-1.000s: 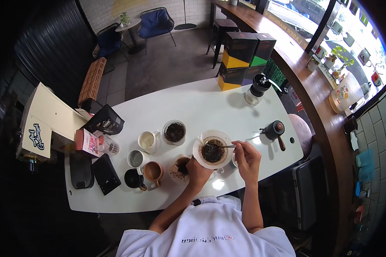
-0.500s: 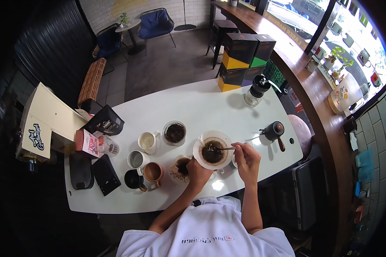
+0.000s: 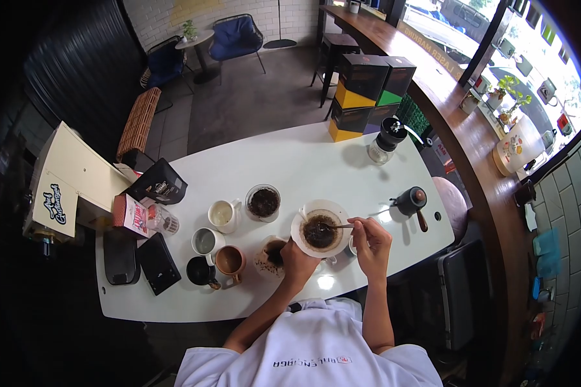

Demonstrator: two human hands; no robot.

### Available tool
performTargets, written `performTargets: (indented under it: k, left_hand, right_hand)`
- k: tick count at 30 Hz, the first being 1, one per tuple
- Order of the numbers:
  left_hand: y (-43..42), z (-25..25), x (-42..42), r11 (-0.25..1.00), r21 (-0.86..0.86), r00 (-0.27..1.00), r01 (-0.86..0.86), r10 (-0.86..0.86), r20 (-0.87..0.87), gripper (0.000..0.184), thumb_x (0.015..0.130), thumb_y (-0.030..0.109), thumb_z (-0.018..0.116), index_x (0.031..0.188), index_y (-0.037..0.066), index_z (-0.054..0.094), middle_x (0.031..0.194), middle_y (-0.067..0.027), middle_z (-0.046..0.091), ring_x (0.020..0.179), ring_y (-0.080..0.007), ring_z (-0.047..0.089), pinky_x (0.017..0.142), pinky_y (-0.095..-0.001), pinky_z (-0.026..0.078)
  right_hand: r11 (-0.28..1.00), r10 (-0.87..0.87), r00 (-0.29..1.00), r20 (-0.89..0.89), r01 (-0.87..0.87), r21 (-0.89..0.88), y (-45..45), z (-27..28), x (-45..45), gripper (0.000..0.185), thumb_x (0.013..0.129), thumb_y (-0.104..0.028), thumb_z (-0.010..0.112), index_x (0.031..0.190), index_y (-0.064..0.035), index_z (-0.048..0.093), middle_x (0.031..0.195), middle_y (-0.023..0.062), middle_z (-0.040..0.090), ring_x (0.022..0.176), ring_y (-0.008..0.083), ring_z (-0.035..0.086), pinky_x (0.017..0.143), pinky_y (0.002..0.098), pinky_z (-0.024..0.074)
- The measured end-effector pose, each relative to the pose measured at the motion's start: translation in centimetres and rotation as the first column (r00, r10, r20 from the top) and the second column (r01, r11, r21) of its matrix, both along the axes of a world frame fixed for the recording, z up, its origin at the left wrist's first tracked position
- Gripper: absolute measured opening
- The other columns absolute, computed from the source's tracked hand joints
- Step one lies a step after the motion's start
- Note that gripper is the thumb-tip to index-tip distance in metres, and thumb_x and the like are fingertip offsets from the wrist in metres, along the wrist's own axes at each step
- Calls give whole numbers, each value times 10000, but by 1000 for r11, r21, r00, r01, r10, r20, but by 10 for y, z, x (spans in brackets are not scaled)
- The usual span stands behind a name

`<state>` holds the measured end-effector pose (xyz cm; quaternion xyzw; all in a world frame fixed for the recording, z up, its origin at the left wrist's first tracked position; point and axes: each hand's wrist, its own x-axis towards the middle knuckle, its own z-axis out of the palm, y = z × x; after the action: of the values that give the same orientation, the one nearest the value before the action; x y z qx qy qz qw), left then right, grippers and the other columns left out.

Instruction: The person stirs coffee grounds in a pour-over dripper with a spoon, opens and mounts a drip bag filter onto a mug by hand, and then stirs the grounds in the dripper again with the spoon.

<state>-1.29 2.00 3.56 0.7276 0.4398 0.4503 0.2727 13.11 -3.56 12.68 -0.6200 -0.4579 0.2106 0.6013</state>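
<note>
My left hand (image 3: 299, 261) is closed on the near left side of a white coffee dripper (image 3: 295, 236), tilted slightly over the table. Inside sits a paper filter with wet, dark coffee (image 3: 318, 233). My right hand (image 3: 372, 244) pinches the handle of a metal spoon (image 3: 343, 226), whose bowl end is down in the coffee. Left of the dripper lies a used paper filter (image 3: 265, 259) with coffee grounds, partly behind my left hand. Beyond it stands a glass (image 3: 263, 202) with dark grounds. A pale cup below the dripper is mostly hidden.
Several mugs, including a brown mug (image 3: 230, 260) and a black mug (image 3: 201, 271), cluster on the left. A black kettle (image 3: 411, 200) stands at right, a hand grinder (image 3: 387, 140) near stacked boxes (image 3: 363, 80). A cream machine (image 3: 68, 180) occupies the left end of the white table (image 3: 316, 148).
The spoon has shifted slightly within the coffee, and my right hand has moved a little with it. My left hand keeps its hold on the dripper.
</note>
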Motion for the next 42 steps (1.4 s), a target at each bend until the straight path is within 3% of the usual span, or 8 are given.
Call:
performTargets:
  k: [2,4,10,26,28,42]
  left_hand:
    - [1,-3,0,1000,-5,1000,29,-29,6,559,631,222,909,1082,21,647,921,-117,721,819,-281,719,711,-365,567]
    - [0,-3,-2,999,-13,999,49,-49,6,608,636,212,904,1125,-7,617,932,-151,713,835,-310,717,710,-375,571]
    - [-2,2,-2,999,-10,999,31,-31,10,588,638,203,901,1113,-5,625,939,-147,714,849,-312,716,723,-372,572]
    - [-1,4,-1,999,-13,999,38,-38,10,576,645,199,894,1108,-9,622,943,-154,708,842,-321,711,726,-384,570]
    - [0,2,-2,999,-2,999,35,-35,6,579,646,200,894,1110,-10,619,943,-155,708,844,-322,711,727,-385,570]
    - [-1,-2,-1,998,-52,999,45,-44,29,637,626,202,904,1146,-11,602,953,-157,707,866,-329,708,741,-388,569]
  right_hand:
    - [1000,-11,1000,2,11,4,0,2,2,161,976,-61,591,987,51,705,722,5,558,573,37,499,503,201,371]
    - [998,-14,1000,-2,14,-57,1,4,0,144,941,-47,601,962,37,717,700,79,594,595,113,560,556,263,434]
    - [998,-4,998,64,9,-67,1,7,-3,124,931,-35,612,936,38,712,691,89,600,561,109,527,549,267,419]
    - [997,-73,997,22,73,-9,3,3,-2,139,943,-48,596,955,29,711,690,81,588,581,111,542,548,263,412]
    - [1000,-29,999,36,29,6,3,2,-1,176,984,-74,583,977,53,703,710,12,554,567,43,506,501,205,377]
    - [1000,-13,998,64,13,0,5,-1,0,175,981,-72,587,971,54,709,714,10,551,565,38,498,505,201,368]
